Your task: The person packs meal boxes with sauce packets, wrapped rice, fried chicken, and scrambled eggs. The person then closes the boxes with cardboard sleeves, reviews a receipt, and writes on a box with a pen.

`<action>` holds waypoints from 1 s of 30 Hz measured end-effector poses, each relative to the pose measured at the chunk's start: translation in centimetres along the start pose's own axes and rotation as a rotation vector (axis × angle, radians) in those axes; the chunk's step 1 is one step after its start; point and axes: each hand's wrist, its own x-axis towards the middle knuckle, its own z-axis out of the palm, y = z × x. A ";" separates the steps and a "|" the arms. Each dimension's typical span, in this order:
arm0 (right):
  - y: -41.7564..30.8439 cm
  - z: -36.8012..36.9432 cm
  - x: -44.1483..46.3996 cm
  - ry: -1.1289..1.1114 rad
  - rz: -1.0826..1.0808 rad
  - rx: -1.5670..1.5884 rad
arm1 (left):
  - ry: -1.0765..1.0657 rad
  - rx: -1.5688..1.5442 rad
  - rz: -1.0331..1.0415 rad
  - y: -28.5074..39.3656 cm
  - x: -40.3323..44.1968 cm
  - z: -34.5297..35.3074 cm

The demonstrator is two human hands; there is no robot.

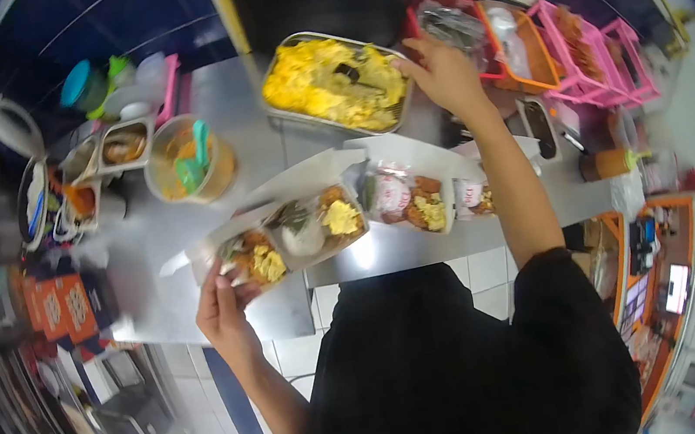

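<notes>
My left hand (229,316) grips the near left corner of an open paper meal box (268,243), its fingers closed on the wall. Fried pieces topped with scrambled egg (267,264) lie inside that box. Beside it, another open box holds a round white portion of rice (304,238), fried pieces and egg. Two more boxes to the right hold wrapped rice packs (390,195). Up at the back, my right hand (445,74) is at the right rim of a metal tray (333,122), thumb over the edge and fingers outside. Yellow scrambled egg (315,72) fills much of the tray; a dark utensil part shows in it.
A clear tub (223,170) with orange contents and a green spoon stands left of the tray. Steel containers (125,144) are further left. Red (480,59), orange and pink baskets line the back right. A sauce bottle (608,164) stands at the right end.
</notes>
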 end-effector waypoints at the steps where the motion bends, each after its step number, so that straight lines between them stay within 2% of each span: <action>1: 0.0 -2.8 -1.8 0.109 0.028 0.040 | -0.172 0.064 -0.061 -0.1 -0.5 1.0; 2: -0.4 -5.8 -3.5 0.219 0.052 0.082 | -0.341 0.127 -0.121 -0.3 -1.1 1.9; 3: 0.2 -8.3 -6.1 0.281 0.225 0.275 | -0.508 0.188 -0.178 -0.6 -1.6 3.0; 4: 2.5 -10.8 -9.2 0.318 0.390 0.318 | -0.678 0.223 -0.254 -1.8 -2.3 4.7; 5: 4.4 -11.7 -12.3 0.518 0.436 0.384 | -0.847 0.258 -0.328 -3.0 -3.3 6.8; 6: 6.9 -13.1 -16.1 0.537 0.577 0.263 | -0.999 0.357 -0.249 -3.6 -4.2 9.3; 8: 14.6 -12.6 -24.5 0.314 0.924 0.146 | -1.239 0.478 -0.115 -5.3 -6.3 14.1; 10: 20.8 -8.1 -31.7 0.120 0.740 -0.017 | -1.367 0.507 -0.060 -8.0 -8.5 18.2; 12: 21.6 -4.2 -33.5 0.189 0.677 0.184 | -1.429 0.521 -0.055 -10.9 -10.9 21.6; 14: 23.1 -1.4 -34.8 0.127 0.704 0.316 | -1.366 0.588 0.007 -14.1 -12.8 24.2; 15: 22.6 -2.0 -34.6 0.044 0.780 0.316 | -1.328 0.622 0.036 -15.1 -13.7 25.3; 17: 20.9 -5.5 -33.6 -0.138 0.914 0.314 | -1.219 0.746 -0.033 -15.9 -15.1 27.5; 21: 24.4 -6.6 -39.3 0.054 0.877 0.485 | -0.966 0.922 -0.023 -19.0 -17.4 31.1; 23: 26.1 -7.1 -40.8 0.118 0.892 0.616 | -0.879 0.955 -0.107 -19.5 -18.6 32.8; 26: 27.8 -8.8 -40.7 0.059 0.865 0.761 | -0.771 0.890 -0.163 -20.4 -20.6 34.1; 29: 29.0 -10.1 -39.4 -0.093 0.837 0.716 | -0.682 0.928 -0.159 -21.5 -22.0 34.7; 30: 29.0 -11.1 -38.4 -0.038 0.823 0.698 | -0.573 0.997 -0.128 -20.9 -22.1 35.1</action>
